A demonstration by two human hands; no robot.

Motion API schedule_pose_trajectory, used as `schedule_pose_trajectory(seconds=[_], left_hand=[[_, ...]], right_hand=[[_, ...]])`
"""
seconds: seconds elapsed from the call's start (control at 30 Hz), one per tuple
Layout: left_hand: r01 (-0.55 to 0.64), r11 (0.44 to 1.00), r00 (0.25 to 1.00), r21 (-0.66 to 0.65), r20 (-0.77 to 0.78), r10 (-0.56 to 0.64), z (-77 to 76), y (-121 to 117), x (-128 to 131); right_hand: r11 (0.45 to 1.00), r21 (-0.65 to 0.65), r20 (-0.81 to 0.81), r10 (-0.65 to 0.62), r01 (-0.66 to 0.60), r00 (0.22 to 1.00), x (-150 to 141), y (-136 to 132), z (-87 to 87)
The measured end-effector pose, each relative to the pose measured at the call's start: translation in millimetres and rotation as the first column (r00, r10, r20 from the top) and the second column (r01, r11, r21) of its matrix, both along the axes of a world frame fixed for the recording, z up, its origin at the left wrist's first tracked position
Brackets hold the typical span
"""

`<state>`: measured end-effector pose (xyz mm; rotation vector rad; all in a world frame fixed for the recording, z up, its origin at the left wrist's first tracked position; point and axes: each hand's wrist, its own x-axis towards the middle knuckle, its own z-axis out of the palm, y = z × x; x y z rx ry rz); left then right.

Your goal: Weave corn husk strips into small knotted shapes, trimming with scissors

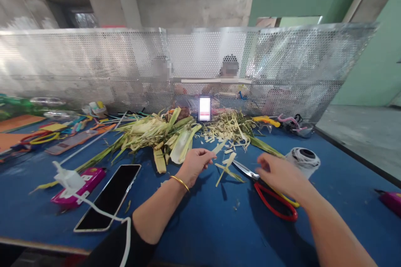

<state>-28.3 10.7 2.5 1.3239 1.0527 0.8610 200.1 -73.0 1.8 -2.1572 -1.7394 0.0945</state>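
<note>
My left hand (196, 164), with a gold bangle at the wrist, pinches a pale strip of corn husk (219, 147) between thumb and fingertips. My right hand (280, 175) is over a pair of scissors (272, 205) with one red and one yellow handle. Its fingers are bent and blurred, and whether they touch the handles is unclear. The scissors' blades point up and left towards a few cut husk pieces (229, 169). Beyond my hands lie a heap of whole husks (150, 131) and a pile of narrow shreds (232, 127).
A white roll (303, 160) stands beside my right hand. Left are a phone (109, 198), a magenta box (79, 187) and a white cable (128, 233). A lit screen (204, 108) stands before the perforated metal divider (125, 58). Yellow-handled tool (267, 121) lies back right.
</note>
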Motion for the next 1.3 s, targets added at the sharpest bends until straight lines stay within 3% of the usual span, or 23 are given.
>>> schedule_pose_trajectory(seconds=[0.07,0.17,0.3,0.43,0.53,0.6,0.67,0.73,0.77,0.8,0.87,0.97,1.03,1.3], left_hand=[[-0.020,0.999,1.000,-0.041,-0.005,0.020,-0.5,4,-1],[-0.036,0.997,0.999,-0.072,0.005,0.037,-1.8,9,-2],[-0.059,0.993,0.998,-0.100,0.029,0.062,-2.2,12,0],[-0.051,0.991,0.996,-0.122,0.064,0.059,3.4,12,5],[-0.050,0.992,0.994,-0.119,0.090,0.061,10.9,15,12],[-0.057,0.992,0.992,-0.110,0.103,0.069,15.4,19,18],[-0.070,0.992,0.990,-0.103,0.116,0.082,17.9,24,25],[-0.088,0.991,0.987,-0.099,0.124,0.100,17.6,28,30],[-0.095,0.991,0.986,-0.097,0.127,0.107,16.5,30,31],[-0.102,0.990,0.985,-0.094,0.128,0.114,14.9,31,31],[-0.110,0.990,0.985,-0.087,0.126,0.120,10.8,35,30],[-0.129,0.989,0.984,-0.071,0.115,0.136,4.7,39,25],[-0.144,0.988,0.983,-0.061,0.106,0.150,1.8,41,23],[-0.004,1.000,0.998,0.002,0.056,0.004,-1.6,31,30]], right_hand=[[0.986,-0.164,0.139,0.041,-0.018,0.989,5,-16,-15.9],[0.980,-0.191,0.271,0.102,-0.051,0.957,5,-27,-31.7],[0.957,-0.283,0.307,0.154,-0.065,0.939,4,-24,-29.8],[0.956,-0.276,0.170,0.152,-0.101,0.974,17,-16,-26.6],[0.978,-0.155,-0.161,0.114,-0.139,0.980,29,-8,-23.0],[0.989,-0.054,-0.461,0.101,-0.141,0.882,30,-1,-14.2],[0.985,0.049,-0.705,0.149,-0.163,0.693,23,5,-0.3],[0.974,0.105,-0.818,0.200,-0.202,0.539,12,12,14.3],[0.967,0.119,-0.836,0.221,-0.226,0.502,7,14,20.0],[0.960,0.129,-0.827,0.243,-0.249,0.508,3,16,23.7],[0.946,0.130,-0.753,0.288,-0.296,0.591,-1,20,24.3],[0.940,0.064,-0.599,0.305,-0.336,0.741,4,24,13.7],[0.945,0.012,-0.561,0.276,-0.326,0.780,9,26,6.6],[0.945,-0.004,-0.641,0.248,-0.326,0.726,2,24,7.0]])
